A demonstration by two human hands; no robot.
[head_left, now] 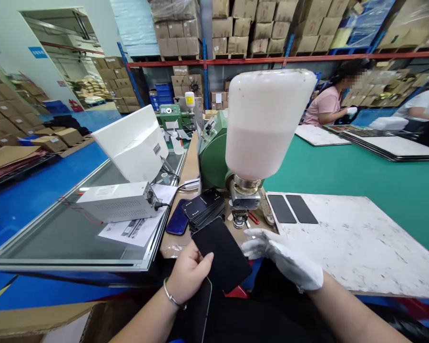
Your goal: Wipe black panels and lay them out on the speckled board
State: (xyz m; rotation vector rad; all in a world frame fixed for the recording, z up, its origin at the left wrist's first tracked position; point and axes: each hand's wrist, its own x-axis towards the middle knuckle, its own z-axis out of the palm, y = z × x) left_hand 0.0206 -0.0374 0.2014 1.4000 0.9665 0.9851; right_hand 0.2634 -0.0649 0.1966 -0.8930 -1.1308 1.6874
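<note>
My left hand (188, 274), bare with a bracelet on the wrist, grips a flat black card (223, 255) by its lower left edge. My right hand (284, 257) wears a white glove; its fingers are stretched toward the card's right edge, just below the metal nozzle (243, 200) of a green machine (212, 157). A big white jar (262, 121) of pale liquid stands upside down on that nozzle. A stack of black cards (203, 207) lies behind the held one. Two black cards (293, 208) lie flat on a white board (361, 238) to the right.
A dark blue phone (177, 220) lies left of the stack. A white box unit (117, 202) and a tilted white panel (136, 145) stand on a glass sheet (57, 238). Two people sit at the green table (343, 171) at the back right. Cardboard boxes fill the shelves.
</note>
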